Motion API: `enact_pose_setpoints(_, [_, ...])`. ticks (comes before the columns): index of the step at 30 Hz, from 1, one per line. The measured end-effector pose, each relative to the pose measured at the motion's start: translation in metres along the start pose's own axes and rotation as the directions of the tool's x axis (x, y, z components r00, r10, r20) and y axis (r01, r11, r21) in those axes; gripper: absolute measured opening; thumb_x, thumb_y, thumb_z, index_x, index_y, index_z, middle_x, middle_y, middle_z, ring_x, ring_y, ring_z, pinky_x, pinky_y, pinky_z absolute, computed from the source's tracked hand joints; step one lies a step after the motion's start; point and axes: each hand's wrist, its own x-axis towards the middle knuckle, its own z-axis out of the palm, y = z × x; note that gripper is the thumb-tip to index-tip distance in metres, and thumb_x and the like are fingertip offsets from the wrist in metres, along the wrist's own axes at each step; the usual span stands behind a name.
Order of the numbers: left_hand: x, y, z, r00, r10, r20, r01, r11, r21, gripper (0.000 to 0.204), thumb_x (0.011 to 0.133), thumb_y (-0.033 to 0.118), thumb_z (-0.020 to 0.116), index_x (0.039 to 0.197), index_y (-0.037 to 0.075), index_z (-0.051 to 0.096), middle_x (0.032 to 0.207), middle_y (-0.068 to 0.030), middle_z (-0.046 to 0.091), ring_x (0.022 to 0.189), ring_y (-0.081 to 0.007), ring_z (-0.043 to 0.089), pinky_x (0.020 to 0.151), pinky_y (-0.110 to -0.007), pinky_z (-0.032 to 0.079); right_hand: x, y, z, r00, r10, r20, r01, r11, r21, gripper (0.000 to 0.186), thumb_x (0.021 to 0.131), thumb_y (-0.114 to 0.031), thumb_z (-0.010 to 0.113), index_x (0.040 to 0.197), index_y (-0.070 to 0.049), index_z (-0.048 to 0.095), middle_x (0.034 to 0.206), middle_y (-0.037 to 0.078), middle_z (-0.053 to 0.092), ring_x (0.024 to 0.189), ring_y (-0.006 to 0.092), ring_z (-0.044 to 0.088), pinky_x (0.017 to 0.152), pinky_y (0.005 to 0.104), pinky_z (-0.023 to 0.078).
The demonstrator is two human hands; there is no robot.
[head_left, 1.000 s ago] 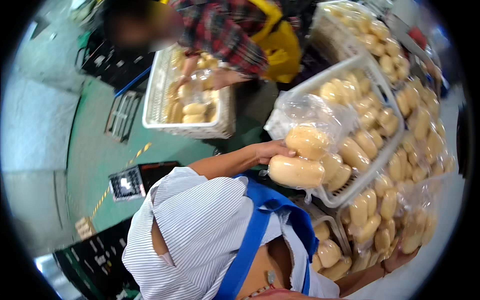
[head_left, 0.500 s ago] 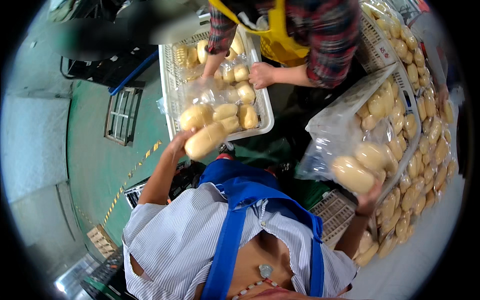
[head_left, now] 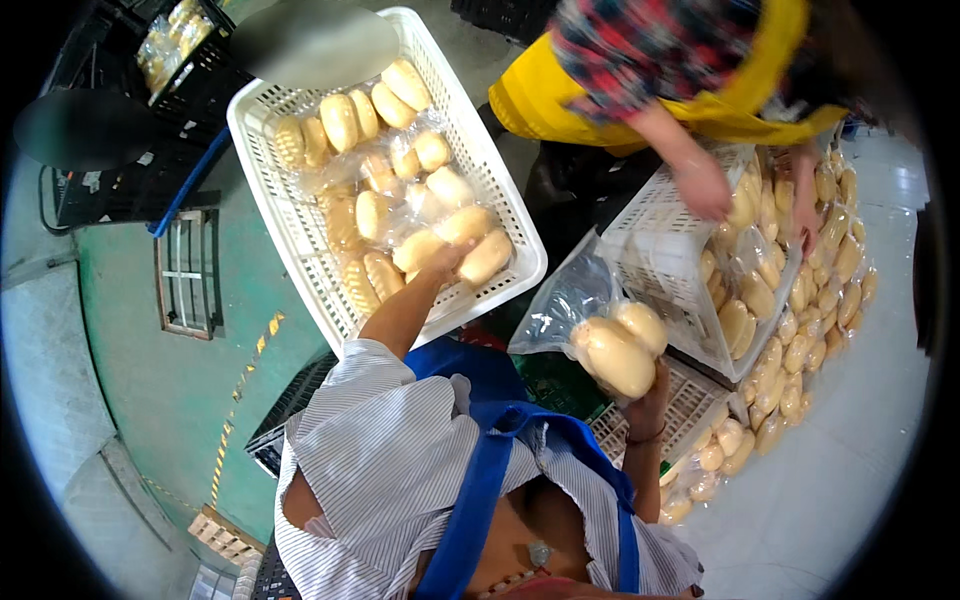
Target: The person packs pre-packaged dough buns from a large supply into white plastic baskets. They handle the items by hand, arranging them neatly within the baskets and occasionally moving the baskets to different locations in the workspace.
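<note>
My left hand (head_left: 440, 268) reaches into a white slatted basket (head_left: 520, 232). Its fingers close on a clear bag of bread rolls (head_left: 484, 258) at the basket's near end and are partly hidden by the rolls. Further bagged rolls (head_left: 340, 122) lie in rows behind it, some with ridged surfaces. Off to the right, my right hand (head_left: 648, 396) grips another clear bag of bread rolls (head_left: 615, 355) from below. That bag's loose plastic end (head_left: 565, 300) hangs out to the left.
A co-worker in a yellow apron (head_left: 535, 95) leans over a second white basket (head_left: 660, 225) holding bagged rolls, with both hands there. Many more bagged rolls (head_left: 790, 350) are heaped on a pale surface at the right. Black crates (head_left: 100, 190) stand at the far left.
My left hand has brought its bag of rolls from the basket's near edge down inside. The right-hand bag has moved left. The co-worker's hands went from the first basket to the right one.
</note>
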Motion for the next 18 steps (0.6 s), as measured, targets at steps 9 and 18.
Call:
enact_pose_setpoints(9, [0.008,0.006,0.007,0.974,0.01,-0.228,0.183,0.562,0.806,0.058,0.07,0.048,0.056,0.095,-0.004,0.054,0.085,-0.0177,0.059,0.081,-0.025,0.057,0.069,-0.034,0.044,0.027,0.011,-0.002,0.989,0.145,-0.025,-0.144,0.989,0.041,0.048,0.081,-0.034,0.037,0.117,-0.002,0.035,0.113,0.012,0.046,0.101,0.0262,0.048,0.084,0.0408,0.04])
enact_pose_setpoints(18, [-0.026,0.041,0.035,0.956,0.155,-0.249,0.181,0.357,0.917,0.051,0.069,0.046,0.053,0.096,0.002,0.053,0.093,-0.0143,0.052,0.087,-0.0279,0.048,0.074,-0.039,0.039,0.098,0.06,0.087,0.943,0.203,0.265,-0.203,0.979,-0.026,0.041,0.083,-0.032,0.037,0.112,-0.004,0.041,0.108,0.007,0.05,0.098,0.0186,0.049,0.081,0.0329,0.041])
